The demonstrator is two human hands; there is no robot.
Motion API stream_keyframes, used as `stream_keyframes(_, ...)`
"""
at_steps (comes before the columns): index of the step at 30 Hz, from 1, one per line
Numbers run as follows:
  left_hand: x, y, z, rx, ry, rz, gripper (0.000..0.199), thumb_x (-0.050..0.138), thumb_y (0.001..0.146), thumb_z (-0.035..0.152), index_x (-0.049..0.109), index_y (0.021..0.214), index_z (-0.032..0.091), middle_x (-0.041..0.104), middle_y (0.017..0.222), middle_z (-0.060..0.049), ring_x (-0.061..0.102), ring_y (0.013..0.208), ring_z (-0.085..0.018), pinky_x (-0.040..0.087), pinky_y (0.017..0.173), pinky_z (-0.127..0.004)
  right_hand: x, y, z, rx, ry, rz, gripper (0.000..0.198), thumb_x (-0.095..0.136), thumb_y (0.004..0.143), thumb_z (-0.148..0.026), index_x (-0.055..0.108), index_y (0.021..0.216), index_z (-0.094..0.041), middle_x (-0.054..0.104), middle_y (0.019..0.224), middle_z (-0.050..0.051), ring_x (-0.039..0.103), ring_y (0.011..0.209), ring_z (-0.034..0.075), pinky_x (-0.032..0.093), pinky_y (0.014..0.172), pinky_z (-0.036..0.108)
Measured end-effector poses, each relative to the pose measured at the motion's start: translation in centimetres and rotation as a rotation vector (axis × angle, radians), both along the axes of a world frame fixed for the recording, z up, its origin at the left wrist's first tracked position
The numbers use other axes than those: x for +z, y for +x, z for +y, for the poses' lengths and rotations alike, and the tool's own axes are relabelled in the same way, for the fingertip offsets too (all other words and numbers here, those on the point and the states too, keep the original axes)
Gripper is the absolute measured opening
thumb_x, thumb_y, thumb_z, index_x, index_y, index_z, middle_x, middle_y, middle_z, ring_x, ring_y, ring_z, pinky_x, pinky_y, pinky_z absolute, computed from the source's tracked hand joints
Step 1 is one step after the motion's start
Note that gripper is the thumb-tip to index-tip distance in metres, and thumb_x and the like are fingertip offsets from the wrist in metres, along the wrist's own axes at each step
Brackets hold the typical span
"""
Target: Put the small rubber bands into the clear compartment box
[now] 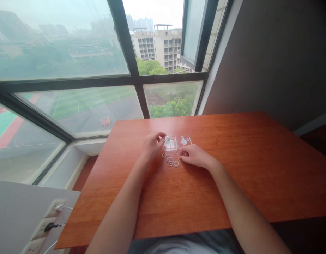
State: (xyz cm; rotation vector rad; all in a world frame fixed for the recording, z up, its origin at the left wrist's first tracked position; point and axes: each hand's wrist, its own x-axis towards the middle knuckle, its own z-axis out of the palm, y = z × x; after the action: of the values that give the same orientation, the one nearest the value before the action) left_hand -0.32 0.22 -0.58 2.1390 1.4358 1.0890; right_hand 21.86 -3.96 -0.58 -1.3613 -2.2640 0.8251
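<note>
A small clear plastic box [173, 144] sits on the table, with small shiny pieces [167, 138] in its far left part. Its transparent lid [187, 141], marked with a whitish shape, lies to the right. My left hand [153, 145] is at the box's left side, fingers curled and thumb close to the index finger; what they grip is hidden. Several pale rings [176, 164] lie loosely in front of the box, some overlapping, with a yellowish ring [164, 155] at their left. My right hand [194, 155] pinches another yellowish ring [180, 158] at the table surface.
The reddish-brown wooden table [247, 165] reaches up to the windows [104, 109], where one pane stands open. A grey wall [274, 63] rises at the right. Sockets [43, 227] with plugged-in cables are on the low wall at the lower left.
</note>
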Motion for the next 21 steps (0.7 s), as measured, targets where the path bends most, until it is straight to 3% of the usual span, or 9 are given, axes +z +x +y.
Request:
stream_keyframes(7,0.1,0.3,-0.1,-0.013,-0.002,0.003,0.014,0.056,0.081,0.02,0.068,0.087,0.019,0.07,0.084,-0.002,0.058,0.064,-0.011,0.045,0.06,-0.022,1.1,-0.5,0.3,-0.223,0.144,0.264,0.012,0.058,0.079,-0.029,0.064,0.079,-0.019,0.052,0.056,-0.005,0.044,0.052,0.009,0.033,0.053,0.021)
stream_keyframes(13,0.3,0.7,-0.3,-0.034,-0.016,-0.036,0.012,0.057,0.082,0.023,0.068,0.086,0.019,0.07,0.082,-0.002,0.058,0.063,-0.011,0.046,0.061,-0.023,0.9,-0.5,0.5,-0.315,0.194,0.305,0.017,0.059,0.079,-0.033,0.066,0.082,-0.018,0.053,0.057,-0.004,0.044,0.052,0.009,0.034,0.053,0.021)
stream_keyframes(21,1.5,2.5,-1.7,-0.335,-0.178,-0.09,0.018,0.059,0.083,0.031,0.069,0.09,0.017,0.067,0.074,-0.003,0.056,0.061,-0.011,0.044,0.055,-0.021,0.7,-0.6,0.5,-0.3,0.208,0.274,0.016,0.059,0.079,-0.032,0.066,0.081,-0.019,0.054,0.057,-0.004,0.045,0.053,0.01,0.035,0.055,0.021)
